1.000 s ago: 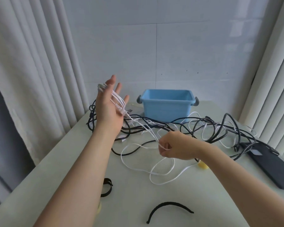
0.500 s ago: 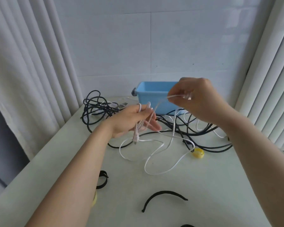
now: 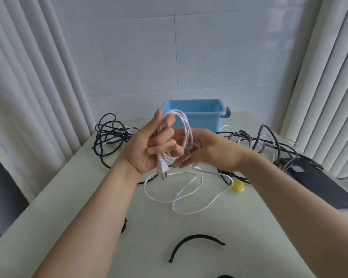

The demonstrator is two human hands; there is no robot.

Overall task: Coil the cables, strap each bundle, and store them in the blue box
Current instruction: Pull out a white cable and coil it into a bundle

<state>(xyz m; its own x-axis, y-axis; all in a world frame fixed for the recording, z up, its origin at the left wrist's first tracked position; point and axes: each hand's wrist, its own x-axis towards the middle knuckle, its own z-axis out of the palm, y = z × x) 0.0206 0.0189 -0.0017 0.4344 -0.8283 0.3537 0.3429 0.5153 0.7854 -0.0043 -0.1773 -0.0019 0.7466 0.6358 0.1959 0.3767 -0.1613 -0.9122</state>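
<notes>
At the desk's far left corner lies a tangle of black cables, untouched. Just right of it, the left hand is raised above the middle, fingers curled round several turns of the white cable, with the plug hanging below the palm. The right hand touches the coil's other side, fingers loosely bent about the strand it feeds in. The rest of that cable trails in loose loops on the desk below, past a yellow strap. The blue box stands at the far edge behind the hands.

To coil well, each new turn probably should match the size of those already held, the right hand sliding along the slack so that no twist builds. The tail crosses near more black cable on the right and could snag there.

The near half of the desk gives room: only a black strap lies near the front edge. A dark flat slab occupies the right edge.
</notes>
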